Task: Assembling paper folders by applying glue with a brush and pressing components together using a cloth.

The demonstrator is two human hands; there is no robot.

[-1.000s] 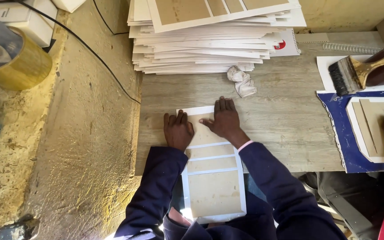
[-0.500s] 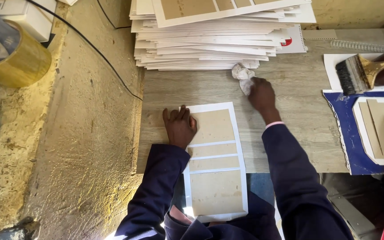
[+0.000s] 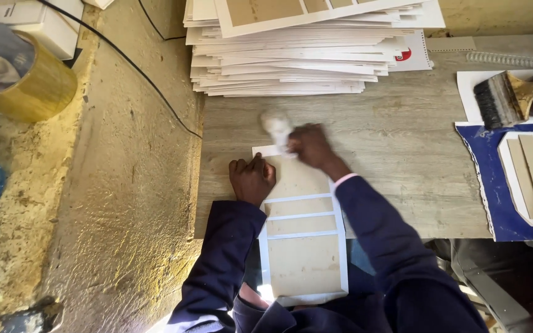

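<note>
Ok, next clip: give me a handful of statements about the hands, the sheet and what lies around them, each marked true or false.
1. The left hand presses flat on the white sheet with tan panels. True.
2. The right hand holds a paintbrush. False: it grips a crumpled white wad at the sheet's top edge; the brush lies off to the right, untouched by either hand.
3. The sheet hangs over the near edge of the wooden table. True.
4. The stack of sheets sits at the table's near edge. False: it lies at the far side, beyond the hands.
5. A roll of yellowish tape sits on the ledge to the left. True.
</note>
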